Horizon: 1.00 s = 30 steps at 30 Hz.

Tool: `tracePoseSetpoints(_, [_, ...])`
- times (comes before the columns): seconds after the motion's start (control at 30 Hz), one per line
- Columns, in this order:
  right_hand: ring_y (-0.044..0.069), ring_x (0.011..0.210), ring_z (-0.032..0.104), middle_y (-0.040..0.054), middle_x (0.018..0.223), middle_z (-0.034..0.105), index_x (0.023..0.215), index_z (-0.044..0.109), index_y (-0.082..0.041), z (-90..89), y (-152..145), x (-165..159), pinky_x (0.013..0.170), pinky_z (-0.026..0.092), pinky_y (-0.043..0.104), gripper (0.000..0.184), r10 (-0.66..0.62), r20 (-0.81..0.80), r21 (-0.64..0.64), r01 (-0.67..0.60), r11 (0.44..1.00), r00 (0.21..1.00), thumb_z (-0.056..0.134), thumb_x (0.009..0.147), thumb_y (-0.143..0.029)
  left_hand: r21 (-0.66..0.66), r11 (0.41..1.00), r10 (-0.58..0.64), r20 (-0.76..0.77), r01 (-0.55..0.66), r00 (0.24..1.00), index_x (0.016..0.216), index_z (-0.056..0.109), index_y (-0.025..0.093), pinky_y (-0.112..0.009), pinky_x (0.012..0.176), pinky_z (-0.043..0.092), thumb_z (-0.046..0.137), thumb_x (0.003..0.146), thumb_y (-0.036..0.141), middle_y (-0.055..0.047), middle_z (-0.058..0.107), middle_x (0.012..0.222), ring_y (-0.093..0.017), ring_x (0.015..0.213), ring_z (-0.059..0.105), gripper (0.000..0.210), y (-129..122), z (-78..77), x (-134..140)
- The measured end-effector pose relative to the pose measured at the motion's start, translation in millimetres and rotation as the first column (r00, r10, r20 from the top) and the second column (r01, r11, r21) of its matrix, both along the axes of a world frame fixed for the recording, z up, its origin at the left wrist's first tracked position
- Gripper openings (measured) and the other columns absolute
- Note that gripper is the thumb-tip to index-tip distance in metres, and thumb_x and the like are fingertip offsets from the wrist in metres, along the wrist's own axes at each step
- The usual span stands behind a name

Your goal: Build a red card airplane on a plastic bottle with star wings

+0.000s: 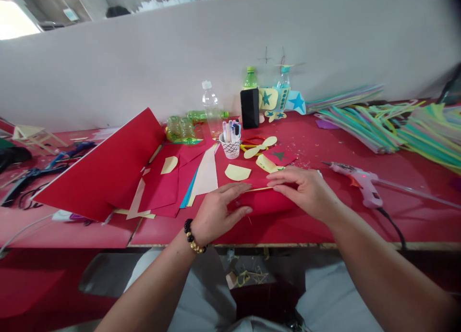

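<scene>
A piece of red paper [264, 204], apparently curled or folded, lies in front of me with a thin pale yellow edge or strip [261, 189] along its far side. At its left end is my left hand [218, 211], thumb and fingers closed around the paper. My right hand [308, 190] pinches the opposite end. Just beyond them lie a pale yellow rounded cutout [237, 172], a yellow propeller-shaped cutout [260, 148] and a red piece with a green star [279, 155].
A pink glue gun [360, 180] lies at right, its cord running over the front edge. Pens stand in a paper cup [231, 147]. Behind are a black phone [249, 108], a clear bottle [211, 106] and colourful strips [363, 128]. A red board [104, 171] leans at left.
</scene>
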State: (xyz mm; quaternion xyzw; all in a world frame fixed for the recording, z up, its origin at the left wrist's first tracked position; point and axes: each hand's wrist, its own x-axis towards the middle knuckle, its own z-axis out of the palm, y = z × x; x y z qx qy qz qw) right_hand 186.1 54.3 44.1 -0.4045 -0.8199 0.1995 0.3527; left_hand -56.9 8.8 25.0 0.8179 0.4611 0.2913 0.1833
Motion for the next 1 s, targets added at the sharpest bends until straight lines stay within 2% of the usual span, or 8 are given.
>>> tracePoseSetpoints(0.6, [0.018,0.098,0.068,0.0038,0.103,0.074,0.1,0.073,-0.023,-1.0,0.3,3.3,0.089,0.053,0.031,0.018,0.023,-0.01,0.014,-0.023,1.0,1.0,0.059,0.088,-0.022,-0.111,0.993,-0.034,0.063,0.041,0.997,0.126,0.06,0.027,-0.032,0.098,0.047,0.068,0.084,0.042,-0.005,0.061,0.127,-0.021,0.116,0.058,0.045,8.4,1.6,-5.2])
tracePoseSetpoints(0.67, [0.018,0.098,0.068,0.0039,0.104,0.073,0.104,0.071,-0.023,0.9,-1.2,9.9,0.088,0.052,0.031,0.02,-0.005,-0.029,0.036,0.006,0.999,1.0,0.06,0.088,-0.024,-0.112,0.993,-0.03,0.054,0.036,0.998,0.126,0.06,0.028,-0.032,0.098,0.047,0.068,0.085,0.043,-0.005,0.062,0.127,-0.021,0.116,0.058,0.045,8.2,2.2,-4.9])
tracePoseSetpoints(0.73, [0.018,0.096,0.068,0.0035,0.103,0.073,0.105,0.071,-0.024,3.2,-3.6,21.7,0.087,0.052,0.031,0.021,-0.113,-0.051,0.076,0.116,0.99,0.992,0.06,0.087,-0.027,-0.117,0.993,-0.023,0.051,0.029,0.998,0.126,0.06,0.028,-0.031,0.097,0.047,0.068,0.085,0.043,-0.004,0.061,0.127,-0.02,0.115,0.058,0.045,8.2,2.8,-4.8])
tracePoseSetpoints(0.8, [0.018,0.092,0.068,0.0035,0.1,0.074,0.103,0.072,-0.024,4.6,-6.6,41.0,0.084,0.051,0.029,0.02,-0.31,-0.081,0.129,0.318,0.939,0.947,0.061,0.087,-0.03,-0.127,0.992,-0.016,0.053,0.023,0.998,0.127,0.059,0.028,-0.031,0.097,0.047,0.067,0.085,0.043,-0.004,0.061,0.128,-0.02,0.116,0.058,0.045,8.5,3.2,-5.1])
tracePoseSetpoints(0.83, [0.018,0.088,0.069,0.004,0.096,0.074,0.102,0.072,-0.023,4.7,-8.2,53.5,0.081,0.051,0.028,0.021,-0.428,-0.1,0.157,0.439,0.885,0.898,0.062,0.086,-0.033,-0.131,0.991,-0.013,0.055,0.02,0.998,0.127,0.059,0.028,-0.031,0.098,0.047,0.067,0.085,0.043,-0.004,0.061,0.128,-0.02,0.116,0.058,0.045,8.7,3.1,-5.2])
tracePoseSetpoints(0.9, [0.018,0.076,0.069,0.0052,0.088,0.075,0.097,0.074,-0.022,3.7,-11.6,83.2,0.071,0.05,0.028,0.023,-0.658,-0.092,0.211,0.661,0.72,0.747,0.065,0.081,-0.037,-0.133,0.991,-0.01,0.059,0.018,0.998,0.127,0.059,0.028,-0.032,0.098,0.047,0.068,0.085,0.043,-0.004,0.061,0.128,-0.021,0.117,0.057,0.046,8.9,2.5,-5.4])
tracePoseSetpoints(0.93, [0.019,0.069,0.067,0.0051,0.08,0.074,0.093,0.074,-0.022,2.7,-13.5,99.1,0.064,0.049,0.029,0.024,-0.765,-0.025,0.204,0.752,0.627,0.644,0.068,0.077,-0.039,-0.13,0.991,-0.01,0.06,0.018,0.998,0.127,0.059,0.028,-0.032,0.099,0.047,0.068,0.085,0.043,-0.004,0.061,0.128,-0.021,0.117,0.057,0.045,8.7,2.1,-5.4])
tracePoseSetpoints(1.0, [0.022,0.066,0.066,0.0053,0.071,0.072,0.085,0.073,-0.023,-0.3,-16.9,129.3,0.061,0.045,0.032,0.022,-0.873,0.199,0.187,0.858,0.479,0.444,0.073,0.07,-0.04,-0.118,0.993,-0.009,0.062,0.016,0.998,0.126,0.059,0.028,-0.034,0.099,0.048,0.068,0.084,0.042,-0.005,0.061,0.128,-0.022,0.117,0.057,0.045,7.7,1.2,-5.2])
